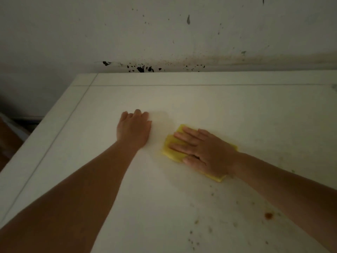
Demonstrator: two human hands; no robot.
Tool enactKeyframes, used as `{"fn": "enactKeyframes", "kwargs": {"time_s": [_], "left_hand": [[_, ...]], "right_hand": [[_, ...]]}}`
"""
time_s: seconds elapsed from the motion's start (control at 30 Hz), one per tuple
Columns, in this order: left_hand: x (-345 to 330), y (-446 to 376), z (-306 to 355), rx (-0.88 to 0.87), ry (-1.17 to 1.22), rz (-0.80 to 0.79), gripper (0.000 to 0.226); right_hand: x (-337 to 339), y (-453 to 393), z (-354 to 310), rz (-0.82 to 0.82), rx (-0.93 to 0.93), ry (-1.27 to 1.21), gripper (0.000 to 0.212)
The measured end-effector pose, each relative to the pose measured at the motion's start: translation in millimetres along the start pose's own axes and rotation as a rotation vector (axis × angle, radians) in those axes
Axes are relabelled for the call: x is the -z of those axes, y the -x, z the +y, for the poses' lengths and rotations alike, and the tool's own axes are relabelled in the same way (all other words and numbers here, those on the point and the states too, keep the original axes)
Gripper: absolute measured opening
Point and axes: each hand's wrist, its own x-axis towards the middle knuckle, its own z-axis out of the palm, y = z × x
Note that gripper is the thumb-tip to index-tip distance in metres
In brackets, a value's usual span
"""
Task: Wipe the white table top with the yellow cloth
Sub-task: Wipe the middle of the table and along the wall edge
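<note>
The white table top (228,110) fills most of the view. A folded yellow cloth (172,149) lies flat on it right of centre. My right hand (204,152) presses palm-down on the cloth, fingers spread and pointing left, covering most of it. My left hand (134,127) rests on the bare table just left of the cloth, fingers curled under, with nothing in it. An orange-brown stain (268,215) and several small dark specks (209,230) mark the near right part of the table.
A stained white wall (164,33) with black splatter (140,68) rises right behind the table's far edge. The table's left edge (45,143) drops off to a dark floor area with something brown at the far left.
</note>
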Motion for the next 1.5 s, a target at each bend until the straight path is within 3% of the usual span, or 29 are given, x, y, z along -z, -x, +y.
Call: {"fn": "enactKeyframes", "kwargs": {"time_s": [0.1,0.33,0.57,0.77,1.0,1.37,1.5], "left_hand": [[5.4,26.5,-0.5,0.090,0.122,-0.098,0.046],[31.1,181.0,17.5,0.177,0.390,0.042,0.055],[27.9,292.8,57.3,0.149,0.523,0.015,0.056],[26.3,303.9,55.1,0.111,0.598,0.051,0.055],[22.0,300.0,55.0,0.044,0.475,0.043,0.048],[26.3,301.8,55.5,0.041,0.472,0.051,0.044],[27.2,301.3,56.5,0.038,0.454,0.041,0.042]], "right_hand": [[-3.1,36.4,-40.9,-0.024,0.047,-0.020,0.050],[-13.6,108.2,-120.2,-0.058,0.034,-0.003,0.050],[-26.5,162.2,-184.2,-0.087,0.036,0.012,0.053],[-35.6,191.1,-215.8,-0.086,0.028,-0.008,0.050],[-35.0,222.3,-233.6,-0.090,0.066,0.014,0.052],[-36.8,281.2,-218.7,-0.065,0.054,-0.006,0.053],[-34.9,289.5,-203.4,-0.058,-0.037,-0.071,0.051]]}}
